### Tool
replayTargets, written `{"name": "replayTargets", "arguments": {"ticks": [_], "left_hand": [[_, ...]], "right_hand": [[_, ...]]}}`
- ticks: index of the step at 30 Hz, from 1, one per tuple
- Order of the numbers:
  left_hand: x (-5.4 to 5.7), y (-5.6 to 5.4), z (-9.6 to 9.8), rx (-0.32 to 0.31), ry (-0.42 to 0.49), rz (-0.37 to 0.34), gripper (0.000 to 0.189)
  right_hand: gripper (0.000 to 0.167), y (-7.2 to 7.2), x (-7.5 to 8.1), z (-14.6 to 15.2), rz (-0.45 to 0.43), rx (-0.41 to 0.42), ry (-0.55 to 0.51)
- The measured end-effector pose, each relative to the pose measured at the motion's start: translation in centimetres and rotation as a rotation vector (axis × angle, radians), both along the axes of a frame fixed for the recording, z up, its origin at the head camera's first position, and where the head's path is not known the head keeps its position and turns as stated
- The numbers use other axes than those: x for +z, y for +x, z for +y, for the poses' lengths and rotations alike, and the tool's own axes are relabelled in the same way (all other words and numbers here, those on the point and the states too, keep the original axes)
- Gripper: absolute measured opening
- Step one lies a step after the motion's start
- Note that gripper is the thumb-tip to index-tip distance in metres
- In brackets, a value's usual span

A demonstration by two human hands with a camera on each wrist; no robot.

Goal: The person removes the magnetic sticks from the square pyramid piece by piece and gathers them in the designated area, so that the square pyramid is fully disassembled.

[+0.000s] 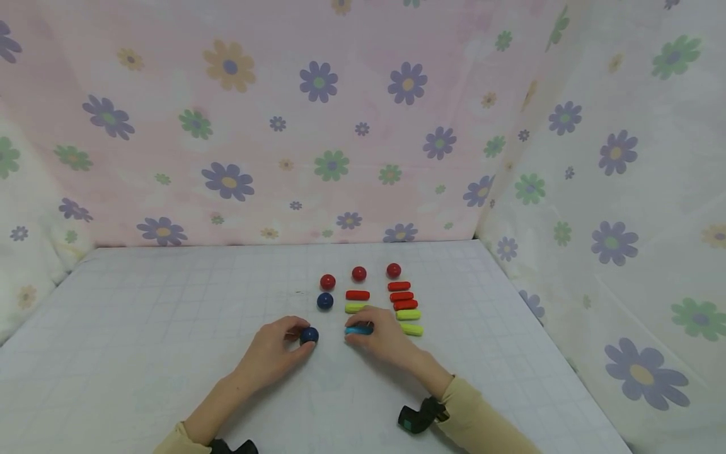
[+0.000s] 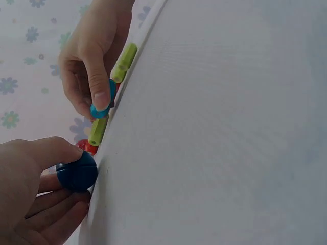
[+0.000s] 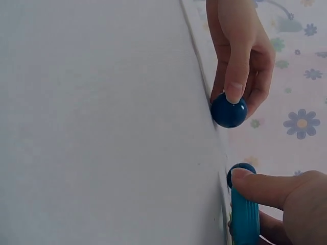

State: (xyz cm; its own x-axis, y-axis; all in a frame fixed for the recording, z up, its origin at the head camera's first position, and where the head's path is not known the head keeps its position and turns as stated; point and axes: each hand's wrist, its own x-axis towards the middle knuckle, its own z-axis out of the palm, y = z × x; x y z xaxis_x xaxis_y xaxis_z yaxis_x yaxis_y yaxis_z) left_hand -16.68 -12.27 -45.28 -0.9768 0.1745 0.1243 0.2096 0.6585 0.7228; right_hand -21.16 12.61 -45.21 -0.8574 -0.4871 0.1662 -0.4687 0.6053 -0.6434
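My left hand [image 1: 271, 354] pinches a glossy dark blue ball [image 1: 309, 335] between thumb and fingers, low at the white tabletop. To its right, my right hand [image 1: 384, 335] grips a short light blue ridged rod [image 1: 358, 330] that lies crosswise in the head view. The rod's grooves show in the right wrist view, where the thumb presses its end [image 3: 245, 217]. A second dark blue ball [image 1: 325, 301] sits just beyond the held one. Behind the right fingers is a yellow-green rod [image 1: 355, 308], partly covered, with a red rod [image 1: 357, 295] beyond it.
Three red balls [image 1: 358, 273] form the far row. On the right, a column holds three red rods [image 1: 401, 296] and two yellow-green rods [image 1: 408, 314], the nearest partly behind my right hand. Flowered cloth [image 1: 272, 151] hangs behind and beside the white table [image 1: 142, 302].
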Motion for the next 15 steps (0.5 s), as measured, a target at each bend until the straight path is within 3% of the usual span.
{"name": "replayTargets", "arguments": {"ticks": [15], "left_hand": [[-0.13,-0.23,-0.24,0.015,0.035,-0.043,0.034]], "right_hand": [[0.019,-0.26,-0.62,0.75,0.038,-0.044,0.004]]}}
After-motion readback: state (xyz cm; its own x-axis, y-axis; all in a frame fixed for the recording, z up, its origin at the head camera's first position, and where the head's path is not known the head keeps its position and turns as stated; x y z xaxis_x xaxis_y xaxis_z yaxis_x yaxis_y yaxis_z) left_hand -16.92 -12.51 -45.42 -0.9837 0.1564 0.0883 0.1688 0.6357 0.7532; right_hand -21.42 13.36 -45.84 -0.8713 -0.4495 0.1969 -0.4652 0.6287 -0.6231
